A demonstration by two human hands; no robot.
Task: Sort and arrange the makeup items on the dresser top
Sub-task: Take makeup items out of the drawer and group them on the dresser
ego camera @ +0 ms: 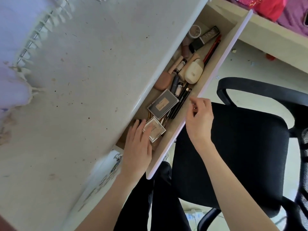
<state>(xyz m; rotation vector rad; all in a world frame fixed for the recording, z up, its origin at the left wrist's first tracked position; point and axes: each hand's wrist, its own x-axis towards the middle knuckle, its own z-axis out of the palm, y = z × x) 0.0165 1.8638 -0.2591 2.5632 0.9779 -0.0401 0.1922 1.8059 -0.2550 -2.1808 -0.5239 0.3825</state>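
Fingers of the left hand [137, 144] lie straight and relaxed inside the open drawer [215, 67], resting on a small square beige compact [155, 130] at the near end. It grips nothing. The right hand [199, 120] hovers at the drawer's front edge with its fingers loosely curled; whether the fingertips pinch anything cannot be told.

Beyond the beige compact lies a grey rectangular palette [162, 104], and beside it a bundle of black pencils [180, 102] runs along the drawer's front wall. Farther along sit a brown oval case [162, 82], a cream rounded case [194, 72], several small tubes, a red pencil [212, 50], a black box [204, 40] and a round pot [195, 31] at the far end.

The white dresser top [86, 77], speckled with marks, stretches above the drawer. A black office chair [233, 155] stands just beside the drawer front, under the right forearm.
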